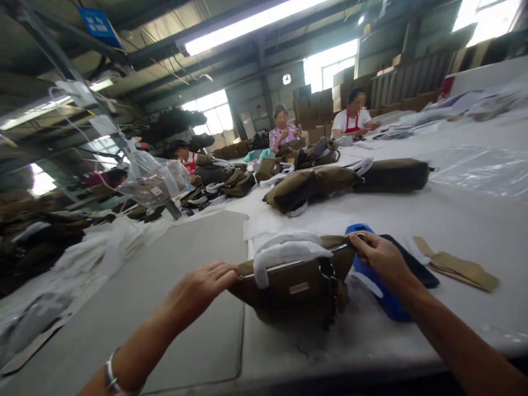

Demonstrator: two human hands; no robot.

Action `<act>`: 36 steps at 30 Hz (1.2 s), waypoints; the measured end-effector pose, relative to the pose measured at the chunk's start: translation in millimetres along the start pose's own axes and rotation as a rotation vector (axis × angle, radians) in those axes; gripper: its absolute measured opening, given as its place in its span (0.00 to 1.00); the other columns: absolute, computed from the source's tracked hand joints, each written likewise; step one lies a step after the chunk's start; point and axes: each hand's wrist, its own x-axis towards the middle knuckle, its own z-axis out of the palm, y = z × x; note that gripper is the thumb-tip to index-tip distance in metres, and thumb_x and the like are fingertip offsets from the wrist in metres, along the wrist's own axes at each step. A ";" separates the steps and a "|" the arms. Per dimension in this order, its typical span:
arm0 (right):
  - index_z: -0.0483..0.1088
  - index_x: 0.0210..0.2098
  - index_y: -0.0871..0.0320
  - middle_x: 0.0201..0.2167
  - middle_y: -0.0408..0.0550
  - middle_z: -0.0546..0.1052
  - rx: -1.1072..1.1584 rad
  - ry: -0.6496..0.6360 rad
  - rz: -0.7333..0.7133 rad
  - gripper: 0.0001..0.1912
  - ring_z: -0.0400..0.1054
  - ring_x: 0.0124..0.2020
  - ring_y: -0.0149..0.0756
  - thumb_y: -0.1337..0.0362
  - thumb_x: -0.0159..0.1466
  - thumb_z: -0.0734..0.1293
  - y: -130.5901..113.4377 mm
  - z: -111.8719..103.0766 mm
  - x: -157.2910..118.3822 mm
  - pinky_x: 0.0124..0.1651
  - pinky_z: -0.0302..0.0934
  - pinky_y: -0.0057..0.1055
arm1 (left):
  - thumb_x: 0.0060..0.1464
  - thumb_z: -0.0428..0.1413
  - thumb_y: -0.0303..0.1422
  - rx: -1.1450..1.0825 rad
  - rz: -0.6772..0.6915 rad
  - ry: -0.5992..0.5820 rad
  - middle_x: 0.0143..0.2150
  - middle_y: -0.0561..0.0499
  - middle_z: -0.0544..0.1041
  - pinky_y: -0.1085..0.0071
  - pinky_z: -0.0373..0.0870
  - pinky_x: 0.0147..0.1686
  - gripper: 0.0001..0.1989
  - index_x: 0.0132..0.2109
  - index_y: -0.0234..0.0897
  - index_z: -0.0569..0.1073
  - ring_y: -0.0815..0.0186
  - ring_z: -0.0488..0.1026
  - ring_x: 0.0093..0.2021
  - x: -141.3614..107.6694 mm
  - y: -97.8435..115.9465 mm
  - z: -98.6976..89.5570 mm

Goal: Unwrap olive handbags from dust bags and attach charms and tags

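An olive-brown handbag (284,300) stands on the white table in front of me. Its handles (289,252) are wrapped in white paper, and dark hardware with a dangling charm (330,291) hangs on its front. A small pale label (299,288) sits on the front panel. My left hand (206,283) pinches the bag's left top corner. At the opposite end, my right hand (373,250) grips the right top corner, with thumb and fingers closed. Between the two hands the bag's top edge is stretched out. Just behind the right hand lies a blue plastic object (391,302).
A dark flat object (412,264) and brown paper tags (466,269) lie to the right. Beyond are more olive bags (313,184) and clear plastic sheeting (487,170). A grey board (193,319) covers the table at left. Several people (350,118) sit across the table.
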 end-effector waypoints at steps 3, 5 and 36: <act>0.72 0.31 0.57 0.16 0.39 0.63 0.045 0.000 0.038 0.24 0.55 0.17 0.29 0.41 0.60 0.70 -0.2 4.1 -0.3 0.19 0.48 0.27 | 0.68 0.48 0.24 -0.159 -0.156 0.086 0.44 0.50 0.82 0.69 0.74 0.42 0.11 0.44 0.39 0.74 0.64 0.79 0.43 -25.5 -1.8 11.0; 0.73 0.34 0.57 0.18 0.40 0.65 0.083 0.010 0.030 0.24 0.58 0.19 0.30 0.40 0.59 0.71 0.4 8.4 -2.9 0.21 0.53 0.26 | 0.67 0.49 0.24 -0.237 -0.274 0.180 0.43 0.51 0.82 0.70 0.74 0.42 0.11 0.42 0.40 0.75 0.65 0.79 0.41 -33.9 0.9 23.2; 0.71 0.34 0.59 0.21 0.39 0.65 0.408 -0.055 0.117 0.24 0.58 0.19 0.27 0.47 0.54 0.78 2.8 13.9 -15.5 0.20 0.55 0.25 | 0.51 0.64 0.47 -0.783 -1.127 0.301 0.39 0.48 0.83 0.62 0.74 0.48 0.18 0.40 0.38 0.80 0.56 0.80 0.43 -50.4 21.0 58.8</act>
